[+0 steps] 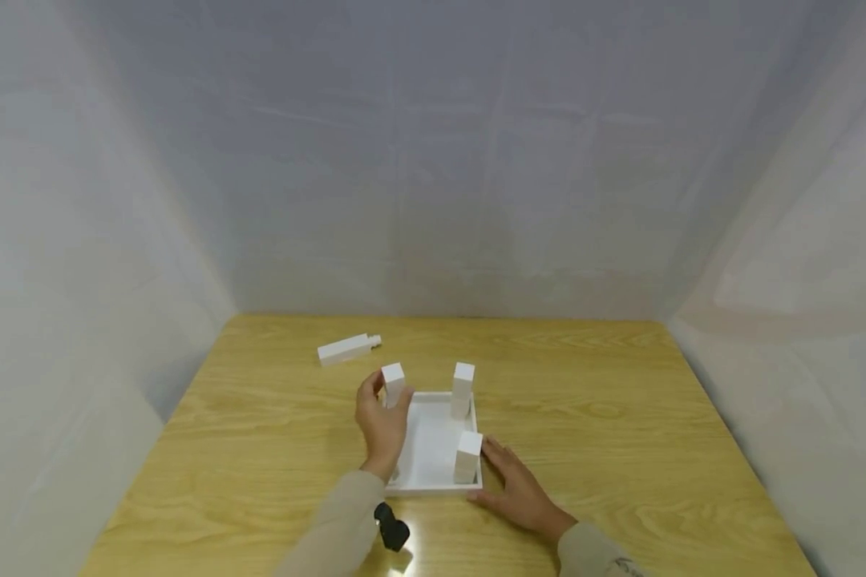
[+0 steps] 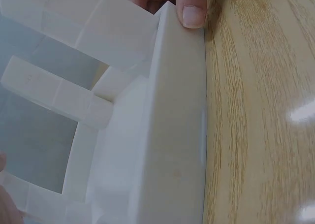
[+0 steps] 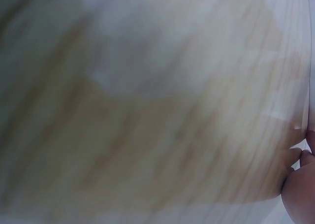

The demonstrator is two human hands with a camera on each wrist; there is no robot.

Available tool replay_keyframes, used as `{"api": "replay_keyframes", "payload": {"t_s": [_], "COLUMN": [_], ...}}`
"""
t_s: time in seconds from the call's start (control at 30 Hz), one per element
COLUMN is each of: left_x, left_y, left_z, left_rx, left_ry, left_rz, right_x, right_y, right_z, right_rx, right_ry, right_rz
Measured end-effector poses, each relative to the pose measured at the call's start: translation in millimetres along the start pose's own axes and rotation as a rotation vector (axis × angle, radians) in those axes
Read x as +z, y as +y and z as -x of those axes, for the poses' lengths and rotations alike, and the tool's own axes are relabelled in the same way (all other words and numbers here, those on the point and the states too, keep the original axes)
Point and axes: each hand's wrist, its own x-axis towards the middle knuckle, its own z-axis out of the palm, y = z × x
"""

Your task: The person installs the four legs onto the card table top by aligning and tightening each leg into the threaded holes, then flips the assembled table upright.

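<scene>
A white shallow tray [image 1: 433,449] with raised rims lies on the table, square white posts standing at its corners. My left hand [image 1: 383,421] grips the far left post [image 1: 393,373], thumb on its right side and fingers on its left. At the near right corner stands another post [image 1: 467,457], and a third post [image 1: 463,389] is at the far right. My right hand [image 1: 517,490] holds the tray's near right corner, its thumb [image 2: 192,10] pressed on the outer front wall. The left wrist partly hides the tray's near left corner.
A loose white post [image 1: 349,349] with a threaded end lies on the wooden table [image 1: 584,401] behind the tray, to the left. Pale sheeting [image 1: 447,160] encloses the table at the back and sides. A small black device [image 1: 392,527] sits by the left sleeve.
</scene>
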Motion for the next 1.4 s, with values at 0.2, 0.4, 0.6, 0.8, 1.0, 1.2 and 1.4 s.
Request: {"api": "replay_keyframes", "payload": {"t_s": [0.2,0.4,0.6,0.8,1.0,1.2,1.4], "left_x": [3.8,-0.5,-13.1,-24.5,-29.0,-29.7,-31.0], "left_y": [-0.4,-3.1,-5.2,-5.6,-2.1,-2.2,-2.4], "left_z": [0.0,-3.1,-11.4,-23.3,-26.9,-27.7,-29.6], "left_rx": [0.046,0.094,0.097,0.134,0.153,0.169,0.183], "left_ry": [0.054,0.015,-0.154,-0.303,-0.357,-0.362,-0.381], "left_rz": [-0.018,-0.064,-0.094,-0.107,-0.105,-0.104,-0.124], "right_x": [0,-1,-2,-1,-2,-1,-2], "right_y": [-1,-3,-3,-3,-4,-3,-1], "right_z": [0.2,-0.3,-0.7,-1.7,-1.1,-1.1,-0.7], "right_rx": [-0.007,0.006,0.010,0.000,0.004,0.003,0.007], "right_ry": [0.001,-0.015,-0.018,-0.002,-0.008,-0.007,-0.013], "right_rz": [0.011,0.004,0.001,0.009,0.004,0.008,-0.002]}}
